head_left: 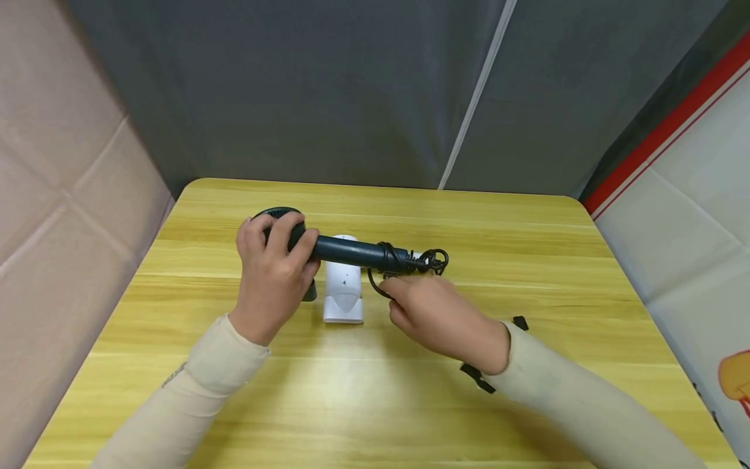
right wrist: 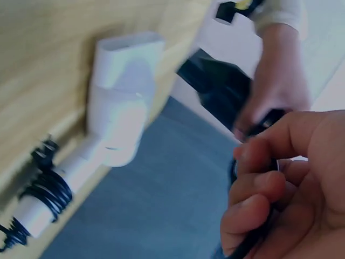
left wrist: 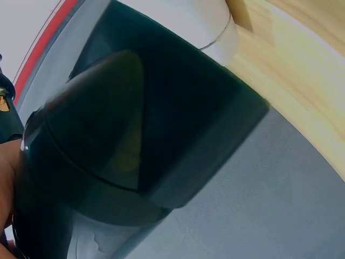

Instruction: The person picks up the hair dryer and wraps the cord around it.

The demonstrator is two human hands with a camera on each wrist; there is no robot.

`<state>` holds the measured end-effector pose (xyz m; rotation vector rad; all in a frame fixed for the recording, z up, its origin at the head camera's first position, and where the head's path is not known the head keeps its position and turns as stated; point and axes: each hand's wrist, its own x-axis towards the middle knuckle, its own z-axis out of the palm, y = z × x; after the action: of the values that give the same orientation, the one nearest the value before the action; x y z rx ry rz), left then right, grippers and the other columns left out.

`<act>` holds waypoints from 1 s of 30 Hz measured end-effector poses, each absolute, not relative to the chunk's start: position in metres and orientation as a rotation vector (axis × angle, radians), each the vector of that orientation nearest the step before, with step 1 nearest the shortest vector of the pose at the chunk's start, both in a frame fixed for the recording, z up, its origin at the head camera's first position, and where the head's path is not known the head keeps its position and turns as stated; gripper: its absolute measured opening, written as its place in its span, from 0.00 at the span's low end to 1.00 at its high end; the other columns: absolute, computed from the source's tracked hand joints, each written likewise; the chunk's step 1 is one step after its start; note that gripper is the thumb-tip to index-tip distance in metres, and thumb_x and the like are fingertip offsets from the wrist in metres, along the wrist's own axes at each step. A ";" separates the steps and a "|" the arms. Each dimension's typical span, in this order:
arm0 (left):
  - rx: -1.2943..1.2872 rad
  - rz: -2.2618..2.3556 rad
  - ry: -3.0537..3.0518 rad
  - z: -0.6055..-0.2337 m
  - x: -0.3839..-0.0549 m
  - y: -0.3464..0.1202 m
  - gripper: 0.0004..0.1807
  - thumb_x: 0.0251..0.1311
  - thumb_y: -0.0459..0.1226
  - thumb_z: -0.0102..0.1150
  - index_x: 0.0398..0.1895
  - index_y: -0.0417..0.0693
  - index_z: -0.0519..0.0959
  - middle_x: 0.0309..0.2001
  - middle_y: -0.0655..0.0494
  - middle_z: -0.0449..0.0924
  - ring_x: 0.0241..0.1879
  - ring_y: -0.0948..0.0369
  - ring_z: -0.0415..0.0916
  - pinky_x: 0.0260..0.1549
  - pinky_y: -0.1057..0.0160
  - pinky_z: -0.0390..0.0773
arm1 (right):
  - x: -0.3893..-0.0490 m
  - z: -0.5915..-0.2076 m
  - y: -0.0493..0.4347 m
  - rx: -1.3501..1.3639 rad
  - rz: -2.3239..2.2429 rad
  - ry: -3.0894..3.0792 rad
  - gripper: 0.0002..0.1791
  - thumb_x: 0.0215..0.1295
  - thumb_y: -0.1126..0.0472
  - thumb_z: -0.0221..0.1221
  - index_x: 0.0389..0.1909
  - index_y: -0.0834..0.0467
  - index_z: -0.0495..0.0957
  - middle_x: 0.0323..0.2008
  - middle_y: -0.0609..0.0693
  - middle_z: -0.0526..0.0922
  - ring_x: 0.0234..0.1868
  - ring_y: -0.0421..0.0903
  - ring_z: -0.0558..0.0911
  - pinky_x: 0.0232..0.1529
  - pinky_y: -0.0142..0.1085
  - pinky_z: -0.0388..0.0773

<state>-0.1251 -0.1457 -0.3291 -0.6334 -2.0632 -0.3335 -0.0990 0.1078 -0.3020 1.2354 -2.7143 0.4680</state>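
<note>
A dark green hair dryer [head_left: 346, 251] is raised above the table, its handle pointing right. My left hand [head_left: 272, 267] grips it around its head. In the left wrist view, its broad nozzle [left wrist: 194, 118] fills much of the picture. Black cord [head_left: 436, 260] winds round the handle's end. The right hand [head_left: 439, 312] has its fingers curled on a length of this cord, just below the handle; the right wrist view shows those fingers [right wrist: 253, 186] closed round it. A white hair dryer [head_left: 344, 280] lies on the table between the hands, partly hidden by the dark one.
The white dryer's handle carries its own coiled black cord [right wrist: 48, 191] and a plug [right wrist: 44, 151]. All this is over a wood-grain table [head_left: 351, 404]. A grey curtain [head_left: 293, 91] hangs beyond the far edge, with pale panels at both sides.
</note>
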 end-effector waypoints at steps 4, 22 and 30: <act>-0.628 -0.326 -2.061 -0.329 -0.126 -0.147 0.15 0.49 0.31 0.75 0.40 0.39 0.82 0.51 0.39 0.73 0.49 0.38 0.60 0.49 0.34 0.61 | -0.094 -0.287 0.113 1.193 0.520 -2.637 0.02 0.65 0.65 0.59 0.34 0.56 0.79 0.23 0.40 0.74 0.21 0.36 0.69 0.22 0.30 0.68; -0.653 -0.317 -2.020 -0.327 -0.121 -0.139 0.16 0.49 0.32 0.75 0.41 0.41 0.80 0.51 0.40 0.73 0.48 0.39 0.61 0.51 0.32 0.61 | -0.108 -0.258 0.120 1.174 0.586 -2.467 0.07 0.61 0.59 0.69 0.35 0.56 0.80 0.28 0.43 0.80 0.25 0.37 0.72 0.28 0.33 0.73; -0.672 -0.321 -1.982 -0.327 -0.118 -0.138 0.17 0.48 0.32 0.76 0.41 0.42 0.81 0.51 0.40 0.74 0.47 0.40 0.62 0.51 0.31 0.61 | -0.128 -0.255 0.128 1.099 0.631 -2.498 0.13 0.59 0.57 0.70 0.37 0.57 0.77 0.30 0.46 0.77 0.27 0.40 0.73 0.28 0.34 0.72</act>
<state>-0.1181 -0.1380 -0.3275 -0.6719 -1.9821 -0.3211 -0.1281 0.1277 -0.2554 1.0991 -2.4976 0.6305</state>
